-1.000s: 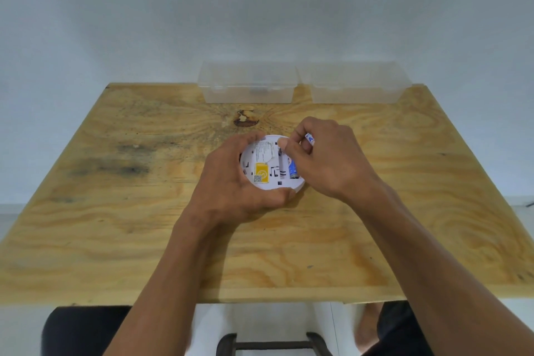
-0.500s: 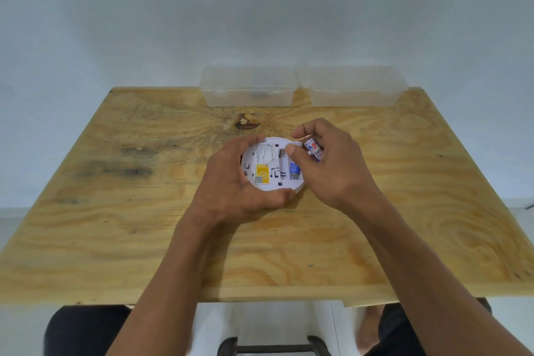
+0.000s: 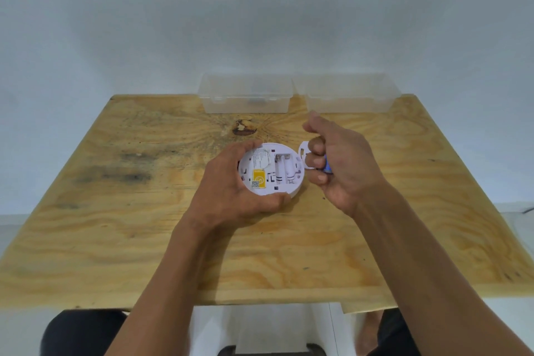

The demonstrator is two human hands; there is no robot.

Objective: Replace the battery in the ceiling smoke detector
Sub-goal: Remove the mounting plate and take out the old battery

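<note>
Now the battery bay of the smoke detector [image 3: 271, 170] stood empty: both slots showed bare white plastic, with a metal contact visible at the upper end. Half a second before, a blue cell was still seated in the right-hand slot with the right hand over it; that hand had since drawn off to the right of centre frame. The right hand [image 3: 338, 165] was curled closed, a blue battery [image 3: 327, 167] just showing between the fingers and palm; whether it held one cell or two could not be told. The left hand [image 3: 231, 188] wrapped the detector's left and lower rim, thumb along the bottom edge, steadying it back-side up on the table [image 3: 115, 225] at mid-frame. A white cover piece [image 3: 304, 153] lay touching the detector's right edge, partly behind the right fingers.

Judgement: removal of the old cells looked complete; disposal and fitting fresh ones remained. Two clear plastic boxes [image 3: 245, 95] sat at the table's far edge, upper centre; their contents were not legible.
</note>
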